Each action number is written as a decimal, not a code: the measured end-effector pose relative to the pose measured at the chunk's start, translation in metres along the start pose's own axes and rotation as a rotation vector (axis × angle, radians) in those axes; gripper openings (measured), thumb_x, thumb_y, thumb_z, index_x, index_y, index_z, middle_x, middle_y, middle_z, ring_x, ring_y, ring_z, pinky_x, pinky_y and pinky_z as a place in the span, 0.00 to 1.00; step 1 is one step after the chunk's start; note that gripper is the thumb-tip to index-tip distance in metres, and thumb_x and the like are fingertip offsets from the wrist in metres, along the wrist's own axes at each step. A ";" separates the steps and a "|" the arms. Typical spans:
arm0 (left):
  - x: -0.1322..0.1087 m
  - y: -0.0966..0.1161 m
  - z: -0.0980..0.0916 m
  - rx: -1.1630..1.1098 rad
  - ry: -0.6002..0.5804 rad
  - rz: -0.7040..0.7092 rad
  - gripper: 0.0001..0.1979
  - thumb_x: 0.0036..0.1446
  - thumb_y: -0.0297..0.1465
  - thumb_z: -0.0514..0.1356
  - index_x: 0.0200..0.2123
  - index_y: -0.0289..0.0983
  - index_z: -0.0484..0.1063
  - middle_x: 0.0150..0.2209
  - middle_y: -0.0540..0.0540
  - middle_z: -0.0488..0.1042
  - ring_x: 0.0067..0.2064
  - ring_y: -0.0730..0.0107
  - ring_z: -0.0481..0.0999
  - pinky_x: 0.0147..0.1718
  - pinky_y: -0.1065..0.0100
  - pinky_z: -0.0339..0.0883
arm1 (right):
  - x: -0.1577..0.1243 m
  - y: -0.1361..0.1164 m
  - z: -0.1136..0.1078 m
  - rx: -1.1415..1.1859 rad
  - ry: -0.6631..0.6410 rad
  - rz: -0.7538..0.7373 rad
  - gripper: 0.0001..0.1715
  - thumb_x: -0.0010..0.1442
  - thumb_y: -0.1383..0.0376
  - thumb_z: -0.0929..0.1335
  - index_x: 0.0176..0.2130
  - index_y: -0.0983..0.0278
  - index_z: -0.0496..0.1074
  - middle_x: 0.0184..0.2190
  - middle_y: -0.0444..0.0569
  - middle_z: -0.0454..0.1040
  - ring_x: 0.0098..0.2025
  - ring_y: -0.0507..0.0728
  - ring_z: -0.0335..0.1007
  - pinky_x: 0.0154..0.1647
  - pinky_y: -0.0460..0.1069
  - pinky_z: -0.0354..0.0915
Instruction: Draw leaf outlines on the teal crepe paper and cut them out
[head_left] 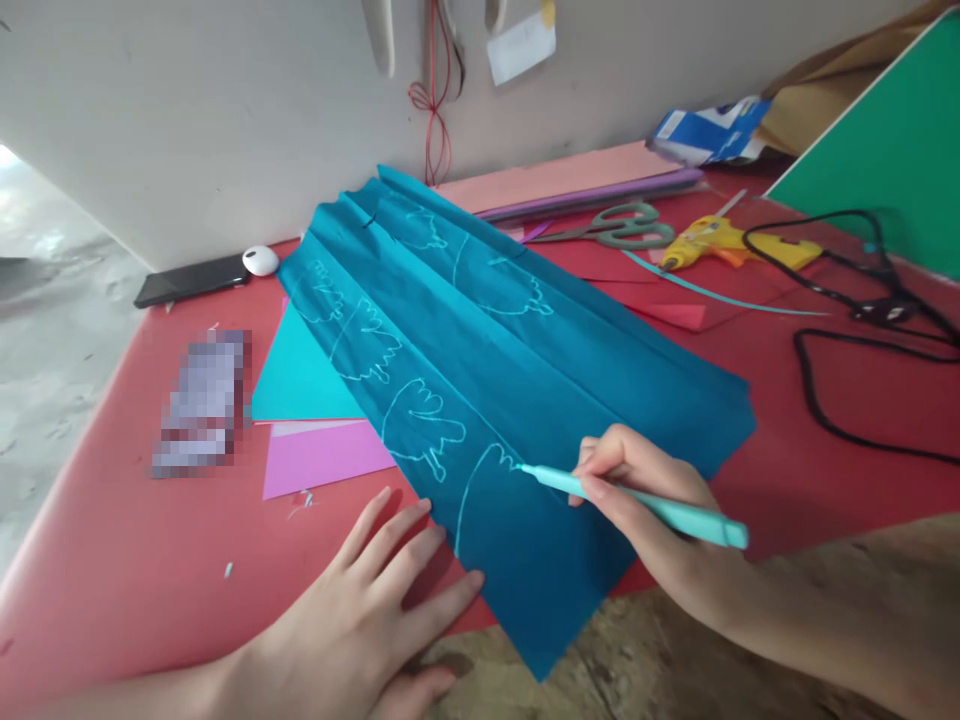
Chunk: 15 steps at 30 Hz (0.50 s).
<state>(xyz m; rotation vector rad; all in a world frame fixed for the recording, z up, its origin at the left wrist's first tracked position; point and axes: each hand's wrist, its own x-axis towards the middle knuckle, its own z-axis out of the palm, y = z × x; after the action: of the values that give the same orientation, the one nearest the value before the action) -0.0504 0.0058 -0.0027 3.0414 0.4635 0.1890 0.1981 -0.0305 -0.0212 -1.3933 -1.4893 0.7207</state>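
A long blue sheet with fold creases, which looks like fabric or paper, lies slantwise over the table and juts past its front edge. Pale outlines with wavy, finger-like lobes run along its left side. My right hand grips a light turquoise marker, its tip touching the sheet at the end of an unfinished-looking curved line. Fingers spread, my left hand rests flat at the sheet's lower left edge, fingertips on the border.
Turquoise paper and pink-purple paper lie left of the sheet. Scissors, a yellow glue gun and a black cable are at the right. A black phone and white round object sit back left.
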 end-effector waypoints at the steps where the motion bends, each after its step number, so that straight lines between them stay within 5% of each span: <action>1: 0.000 0.000 0.001 -0.003 0.020 -0.009 0.20 0.57 0.40 0.56 0.52 0.41 0.68 0.45 0.41 0.70 0.54 0.48 0.65 0.47 0.44 0.65 | 0.000 0.000 0.000 0.008 0.001 0.007 0.11 0.59 0.66 0.60 0.24 0.59 0.59 0.14 0.38 0.59 0.14 0.50 0.55 0.13 0.44 0.53; 15: -0.004 0.002 0.004 -0.009 0.054 -0.037 0.22 0.54 0.41 0.58 0.52 0.42 0.67 0.47 0.43 0.70 0.55 0.52 0.64 0.53 0.47 0.62 | 0.004 -0.001 0.003 0.105 0.027 0.064 0.11 0.57 0.64 0.61 0.23 0.59 0.58 0.12 0.38 0.59 0.14 0.50 0.53 0.12 0.45 0.52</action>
<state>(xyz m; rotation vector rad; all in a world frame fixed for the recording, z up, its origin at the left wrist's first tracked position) -0.0532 0.0027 -0.0071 3.0232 0.5203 0.2718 0.1951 -0.0259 -0.0209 -1.3703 -1.3717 0.8062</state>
